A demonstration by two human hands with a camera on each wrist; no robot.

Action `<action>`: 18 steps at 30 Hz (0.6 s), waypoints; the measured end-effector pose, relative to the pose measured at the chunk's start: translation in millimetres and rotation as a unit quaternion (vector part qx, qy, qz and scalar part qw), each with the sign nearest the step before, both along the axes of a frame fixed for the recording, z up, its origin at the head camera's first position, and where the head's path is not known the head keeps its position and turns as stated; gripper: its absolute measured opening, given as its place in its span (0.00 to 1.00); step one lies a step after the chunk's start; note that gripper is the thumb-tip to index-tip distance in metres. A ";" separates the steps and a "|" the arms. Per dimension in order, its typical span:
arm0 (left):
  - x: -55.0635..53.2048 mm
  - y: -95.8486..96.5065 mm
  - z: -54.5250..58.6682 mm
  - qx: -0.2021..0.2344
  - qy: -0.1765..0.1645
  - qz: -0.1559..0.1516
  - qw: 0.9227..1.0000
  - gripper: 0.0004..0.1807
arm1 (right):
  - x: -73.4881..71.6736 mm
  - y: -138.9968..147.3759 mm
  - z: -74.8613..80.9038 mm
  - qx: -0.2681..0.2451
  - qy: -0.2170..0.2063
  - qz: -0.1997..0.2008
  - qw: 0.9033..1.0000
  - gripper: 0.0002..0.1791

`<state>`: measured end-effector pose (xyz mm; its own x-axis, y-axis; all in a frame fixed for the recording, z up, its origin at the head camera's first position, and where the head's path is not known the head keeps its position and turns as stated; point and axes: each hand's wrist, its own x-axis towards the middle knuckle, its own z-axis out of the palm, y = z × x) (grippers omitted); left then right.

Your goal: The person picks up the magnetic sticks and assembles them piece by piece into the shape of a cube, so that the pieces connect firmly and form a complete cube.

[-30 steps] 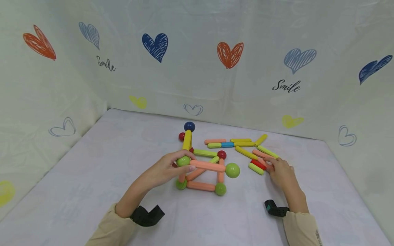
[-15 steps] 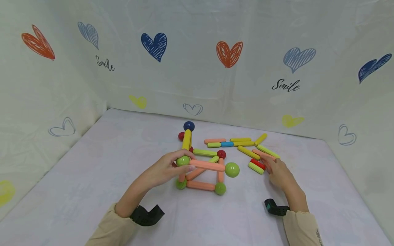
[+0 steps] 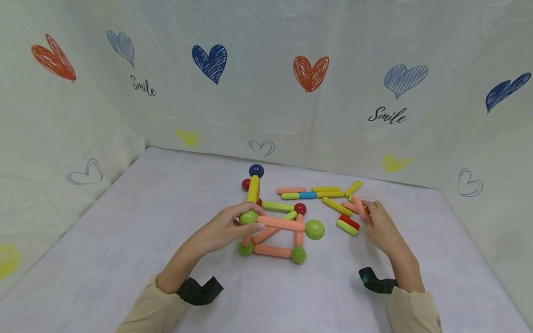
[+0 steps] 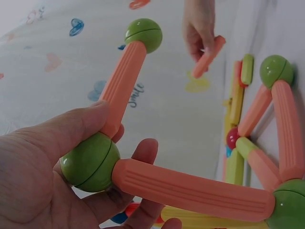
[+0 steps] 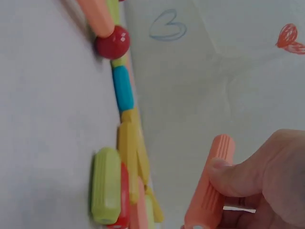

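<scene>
My left hand (image 3: 220, 231) grips a corner of a frame built from magnetic building sticks and balls. In the left wrist view, its thumb presses an orange stick (image 4: 125, 86) just above a green ball (image 4: 90, 162). From that corner the stick reaches out to another green ball (image 3: 314, 230). Lower orange sticks (image 3: 271, 251) and a red ball (image 3: 300, 209) form the base, and a yellow stick (image 3: 253, 188) leads to a dark blue ball (image 3: 256, 170). My right hand (image 3: 381, 226) pinches a loose orange stick (image 5: 209, 186) between thumb and fingers, raised over the pile.
Loose sticks lie to the right of the frame: a red one (image 3: 349, 222) beside a lime one (image 3: 346, 227), a yellow one (image 3: 336, 206), and a back row with a blue one (image 3: 307, 195). Behind the table (image 3: 125, 259) hangs a heart-printed sheet (image 3: 266, 106).
My right hand has picked an orange stick out of the pile, lifted it and tipped it more upright. A yellow stick shifted slightly right. The left hand and frame stay put.
</scene>
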<state>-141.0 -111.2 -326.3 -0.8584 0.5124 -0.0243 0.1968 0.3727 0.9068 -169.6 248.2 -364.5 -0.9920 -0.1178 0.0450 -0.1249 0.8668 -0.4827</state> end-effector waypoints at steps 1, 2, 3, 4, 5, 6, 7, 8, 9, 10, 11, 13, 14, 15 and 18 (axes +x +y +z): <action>0.0 -0.1 0.1 -0.001 0.000 0.001 1.000 0.16 | 1.6 -2.7 3.9 -0.014 0.001 0.005 1.000 0.26; -0.1 -0.2 0.1 -0.002 0.001 0.001 1.000 0.16 | 3.2 -5.4 7.6 -0.026 0.003 0.013 1.000 0.24; -0.1 -0.3 0.1 -0.004 0.002 0.002 1.000 0.16 | 5.0 -8.6 11.1 -0.037 0.002 0.021 0.999 0.24; -0.2 -0.5 0.1 -0.005 0.001 0.002 1.000 0.16 | 7.1 -12.1 14.5 -0.049 0.001 0.029 0.998 0.24; -0.1 -0.6 0.2 -0.007 0.002 0.003 1.000 0.16 | 9.2 -15.6 17.3 -0.057 -0.001 0.037 0.998 0.24; -0.2 -0.8 0.0 -0.007 0.003 0.003 1.000 0.16 | 11.1 -19.0 19.6 -0.067 -0.003 0.049 0.997 0.24; -0.2 -0.9 -0.2 -0.007 0.003 0.003 1.000 0.16 | 12.9 -22.8 21.9 -0.075 -0.004 0.060 0.995 0.25; -0.2 -1.1 -0.2 -0.007 0.003 0.002 1.000 0.16 | 14.8 -26.4 23.7 -0.083 -0.002 0.074 0.994 0.25; -0.3 -1.1 -0.2 -0.008 0.003 0.002 1.000 0.16 | 16.5 -30.0 24.8 -0.092 0.000 0.086 0.992 0.24; -0.4 -1.2 -0.5 -0.006 0.003 0.001 1.000 0.16 | 18.0 -33.0 25.4 -0.101 0.003 0.100 0.990 0.23; -0.3 -1.3 -0.5 -0.006 0.004 0.000 1.000 0.15 | 19.1 -35.9 25.1 -0.113 0.002 0.116 0.987 0.21; -0.3 -1.4 -0.8 -0.005 0.004 -0.001 1.000 0.15 | 21.3 -42.1 24.4 -0.144 -0.007 0.146 0.979 0.16; -0.5 -1.3 -1.0 -0.007 0.006 0.001 1.000 0.16 | 22.0 -44.7 23.2 -0.157 -0.016 0.160 0.974 0.15; -0.6 -1.3 -1.4 -0.008 0.007 0.002 1.000 0.15 | 22.3 -47.1 21.6 -0.171 -0.027 0.171 0.970 0.13; -0.3 -1.3 -1.8 -0.012 0.010 0.005 1.000 0.15 | 23.2 -53.9 18.3 -0.199 -0.065 0.197 0.958 0.12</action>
<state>-141.2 -112.5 -328.1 -0.8639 0.5033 -0.0181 0.2117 0.3956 0.8937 -146.4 194.3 -346.2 -0.8742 -0.4835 0.0443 -0.3215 0.5079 -0.7992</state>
